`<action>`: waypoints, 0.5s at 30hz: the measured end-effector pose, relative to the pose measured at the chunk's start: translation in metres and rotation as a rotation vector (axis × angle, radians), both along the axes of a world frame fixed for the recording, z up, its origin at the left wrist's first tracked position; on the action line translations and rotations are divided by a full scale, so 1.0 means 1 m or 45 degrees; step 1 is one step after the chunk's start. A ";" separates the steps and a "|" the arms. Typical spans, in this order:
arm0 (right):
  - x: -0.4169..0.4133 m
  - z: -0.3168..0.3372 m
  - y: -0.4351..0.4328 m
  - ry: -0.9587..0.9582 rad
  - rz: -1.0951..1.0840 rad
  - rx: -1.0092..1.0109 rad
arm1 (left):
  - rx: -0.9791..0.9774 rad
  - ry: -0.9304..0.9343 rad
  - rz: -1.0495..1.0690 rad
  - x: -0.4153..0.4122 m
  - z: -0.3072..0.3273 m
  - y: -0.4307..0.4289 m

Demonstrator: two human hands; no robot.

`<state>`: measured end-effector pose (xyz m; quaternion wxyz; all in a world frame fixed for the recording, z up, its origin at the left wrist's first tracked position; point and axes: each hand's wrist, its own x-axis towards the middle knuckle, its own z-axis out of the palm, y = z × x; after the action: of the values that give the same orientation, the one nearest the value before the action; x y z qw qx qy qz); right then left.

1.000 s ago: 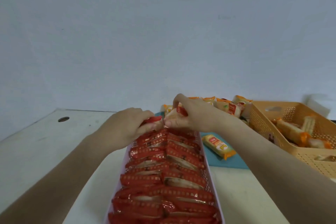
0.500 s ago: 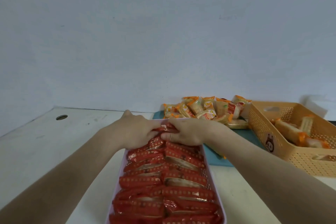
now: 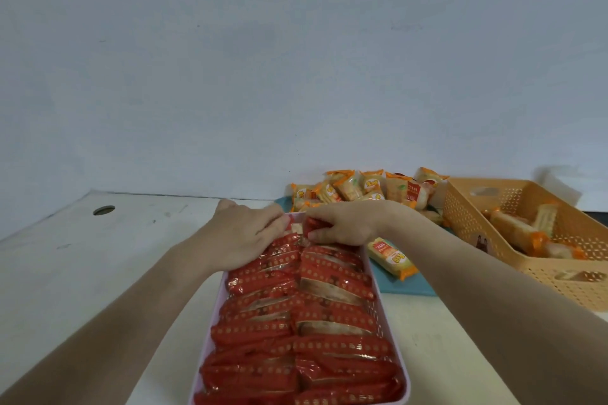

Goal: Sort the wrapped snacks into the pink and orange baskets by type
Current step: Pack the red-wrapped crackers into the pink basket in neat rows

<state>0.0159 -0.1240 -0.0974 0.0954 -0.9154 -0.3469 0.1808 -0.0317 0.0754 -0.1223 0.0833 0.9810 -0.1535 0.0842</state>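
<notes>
Red packets [image 3: 296, 306] are being packed in two close rows along the pink basket [image 3: 212, 329], which is standing on the tabletop [image 3: 82, 256] and looking almost full. At its far end the left hand [image 3: 250, 233] is being laid flat on the left row, its fingers [image 3: 273, 223] straight and pressed together, while one red packet [image 3: 314, 223] is being pinched between the thumb and curled fingers of the right hand [image 3: 345, 223]. The wrappers are probably light, thin and slick, crinkling under pressure, and the bar inside is probably brittle. A hold across the long sides is being judged safer than one on the sealed ends. Orange packets [image 3: 362, 191] are lying heaped on the blue mat [image 3: 411, 286] beyond, and a few are lying in the orange basket [image 3: 477, 230].
</notes>
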 end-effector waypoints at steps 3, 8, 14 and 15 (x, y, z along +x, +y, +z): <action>-0.005 0.006 -0.006 0.035 -0.025 -0.064 | 0.262 0.146 -0.053 -0.002 0.003 -0.011; -0.025 -0.006 -0.019 -0.085 -0.052 0.014 | 0.452 -0.042 -0.190 -0.006 0.002 -0.024; -0.033 -0.021 -0.041 -0.686 -0.197 0.728 | 0.216 -0.189 -0.291 0.009 -0.001 -0.027; -0.029 -0.019 -0.046 -0.762 -0.240 0.799 | 0.133 -0.101 -0.312 0.010 0.001 -0.026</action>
<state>-0.0134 -0.1696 -0.1166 0.2800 -0.8818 -0.3123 -0.2157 -0.0221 0.0494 -0.1215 0.0355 0.9538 -0.2796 0.1042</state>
